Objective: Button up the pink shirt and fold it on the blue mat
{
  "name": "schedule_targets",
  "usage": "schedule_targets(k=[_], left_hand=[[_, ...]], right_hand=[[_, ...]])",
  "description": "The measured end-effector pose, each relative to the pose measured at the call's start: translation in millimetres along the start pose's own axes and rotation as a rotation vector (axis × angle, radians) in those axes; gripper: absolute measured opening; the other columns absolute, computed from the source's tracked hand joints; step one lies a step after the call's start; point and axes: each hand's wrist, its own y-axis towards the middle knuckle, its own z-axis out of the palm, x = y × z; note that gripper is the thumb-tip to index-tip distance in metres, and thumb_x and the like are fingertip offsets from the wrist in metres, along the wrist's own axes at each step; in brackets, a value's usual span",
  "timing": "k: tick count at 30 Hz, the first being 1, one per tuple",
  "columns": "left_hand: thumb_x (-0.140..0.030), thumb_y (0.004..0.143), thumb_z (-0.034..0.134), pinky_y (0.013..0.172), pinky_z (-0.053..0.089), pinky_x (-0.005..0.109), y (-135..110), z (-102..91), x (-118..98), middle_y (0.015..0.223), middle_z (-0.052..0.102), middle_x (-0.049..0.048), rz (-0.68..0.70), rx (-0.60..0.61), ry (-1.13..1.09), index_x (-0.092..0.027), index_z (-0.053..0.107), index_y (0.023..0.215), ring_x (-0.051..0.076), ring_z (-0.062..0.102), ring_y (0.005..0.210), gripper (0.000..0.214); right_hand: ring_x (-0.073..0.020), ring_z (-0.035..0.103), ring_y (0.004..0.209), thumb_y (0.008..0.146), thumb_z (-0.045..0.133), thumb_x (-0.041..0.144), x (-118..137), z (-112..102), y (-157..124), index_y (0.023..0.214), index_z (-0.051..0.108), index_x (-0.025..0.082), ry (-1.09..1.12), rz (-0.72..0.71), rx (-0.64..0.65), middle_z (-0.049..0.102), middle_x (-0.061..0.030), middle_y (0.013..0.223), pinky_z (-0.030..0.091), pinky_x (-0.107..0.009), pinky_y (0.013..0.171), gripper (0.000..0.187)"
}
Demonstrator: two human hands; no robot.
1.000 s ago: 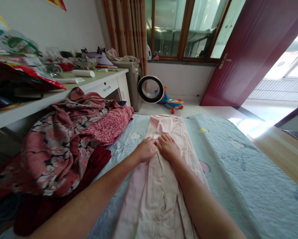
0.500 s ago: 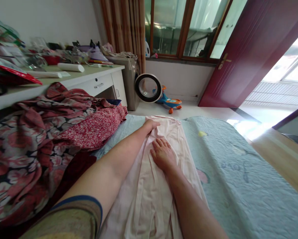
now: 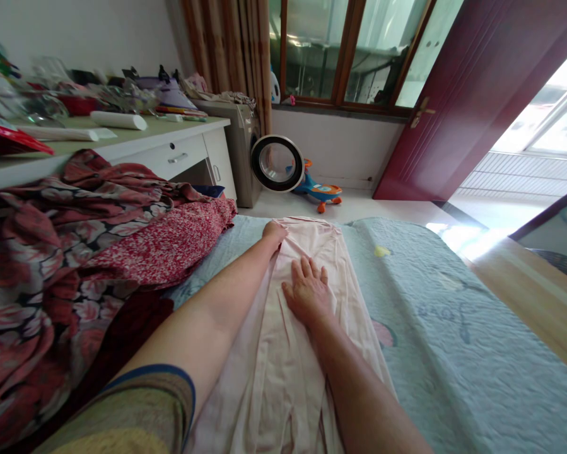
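A pair of pale pink trousers [image 3: 306, 236] lies lengthwise on the light blue bedspread [image 3: 434, 353], with long folds running down the legs. At the far left edge of the waist, my left hand [image 3: 275, 233] is closed on the fabric, pulling small creases out from the grip. Its fingertips are partly hidden. My right hand [image 3: 309, 291] rests flat on the upper part of the trousers, palm down and fingers spread. The lower ends of the legs run out of view beneath my arms.
Left of the trousers is a heap of red floral cloth [image 3: 41, 252] with a red-and-white speckled piece [image 3: 169, 246]. Behind it stands a cluttered white desk [image 3: 169, 151]. Past the bed are a washing machine with its round door [image 3: 277, 162] open, a blue-orange ride-on toy [image 3: 318, 189] and a dark red door [image 3: 448, 101].
My right hand's fingers have spread and flattened over the trousers, and the cloth under them looks smoother. My left hand has shifted slightly outward at the waist edge. The view has turned a little.
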Motion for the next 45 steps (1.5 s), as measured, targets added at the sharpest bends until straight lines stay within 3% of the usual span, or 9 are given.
schedule_targets(k=[3, 9, 17, 23, 26, 31, 35, 41, 45], left_hand=[[-0.015, 0.073, 0.075, 0.086, 0.047, 0.026, -5, -1.8, 0, 0.109, 0.069, 0.0093, 0.016, -0.052, -0.032, -0.015, 0.052, 0.123, 0.020, 0.065, 0.100, 0.055], [-0.003, 0.075, 0.064, 0.075, 0.049, 0.020, -17, 0.5, 7, 0.098, 0.070, 0.0043, 0.040, 0.050, -0.110, -0.015, 0.044, 0.133, 0.012, 0.066, 0.080, 0.062], [-0.014, 0.075, 0.068, 0.082, 0.049, 0.026, -6, 0.8, 2, 0.100, 0.068, 0.0065, 0.108, 0.065, -0.003, -0.016, 0.055, 0.126, 0.016, 0.064, 0.086, 0.053], [-0.003, 0.070, 0.060, 0.089, 0.046, 0.027, 8, -2.4, -1, 0.107, 0.072, 0.0079, 0.173, 0.120, 0.081, -0.017, 0.070, 0.108, 0.020, 0.065, 0.096, 0.041], [-0.003, 0.070, 0.058, 0.083, 0.049, 0.028, 11, 1.1, -1, 0.094, 0.074, 0.0080, 0.166, 0.146, 0.099, -0.014, 0.073, 0.096, 0.020, 0.067, 0.085, 0.032], [-0.005, 0.073, 0.058, 0.072, 0.052, 0.029, 9, 4.5, 3, 0.080, 0.073, 0.0058, 0.154, 0.140, 0.141, -0.011, 0.071, 0.106, 0.017, 0.065, 0.068, 0.036], [-0.008, 0.076, 0.061, 0.090, 0.048, 0.028, 2, -5.6, 9, 0.105, 0.071, 0.0075, 0.232, 0.062, 0.238, -0.016, 0.070, 0.108, 0.019, 0.065, 0.095, 0.034], [-0.014, 0.084, 0.055, 0.104, 0.040, 0.043, -23, -17.9, -1, 0.124, 0.059, 0.0154, 0.346, -0.066, 0.453, -0.017, 0.063, 0.115, 0.030, 0.051, 0.120, 0.032], [-0.018, 0.089, 0.049, 0.097, 0.044, 0.035, -45, -15.7, -6, 0.109, 0.066, 0.0095, 0.623, 0.116, 0.634, -0.018, 0.065, 0.101, 0.023, 0.059, 0.106, 0.020]], right_hand=[[-0.0299, 0.022, 0.147, 0.094, 0.043, 0.048, 0, 2, 1, 0.145, 0.040, 0.019, 0.004, 0.024, 0.035, 0.034, -0.0151, 0.156, 0.012, -0.053, 0.117, 0.059], [-0.0294, 0.022, 0.147, 0.094, 0.043, 0.049, 0, 1, 1, 0.144, 0.043, 0.020, -0.003, 0.015, 0.039, 0.034, -0.0144, 0.156, 0.013, -0.053, 0.116, 0.057], [-0.0295, 0.022, 0.147, 0.094, 0.043, 0.049, -1, 1, 1, 0.144, 0.043, 0.021, -0.011, 0.006, 0.035, 0.033, -0.0146, 0.157, 0.014, -0.054, 0.116, 0.057], [-0.0301, 0.022, 0.147, 0.094, 0.044, 0.050, -1, 2, 2, 0.144, 0.043, 0.020, -0.002, 0.017, 0.048, 0.032, -0.0147, 0.157, 0.014, -0.054, 0.117, 0.059], [-0.0296, 0.021, 0.147, 0.094, 0.043, 0.050, 0, 2, 2, 0.144, 0.043, 0.021, -0.005, 0.019, 0.049, 0.032, -0.0137, 0.157, 0.013, -0.054, 0.117, 0.058], [-0.0299, 0.021, 0.147, 0.094, 0.043, 0.049, 1, 1, 1, 0.144, 0.043, 0.019, -0.012, 0.025, 0.054, 0.032, -0.0142, 0.157, 0.013, -0.053, 0.117, 0.058], [-0.0291, 0.018, 0.148, 0.095, 0.041, 0.049, 2, 0, 2, 0.145, 0.043, 0.018, -0.017, 0.019, 0.069, 0.030, -0.0149, 0.158, 0.012, -0.053, 0.117, 0.059], [-0.0273, 0.016, 0.149, 0.096, 0.042, 0.048, 3, -1, 1, 0.146, 0.042, 0.017, -0.010, 0.025, 0.086, 0.028, -0.0145, 0.159, 0.010, -0.051, 0.117, 0.059], [-0.0267, 0.038, 0.137, 0.093, 0.050, 0.042, 4, -8, 1, 0.129, 0.058, 0.017, 0.053, 0.010, -0.014, 0.051, -0.0142, 0.144, 0.023, -0.043, 0.112, 0.044]])
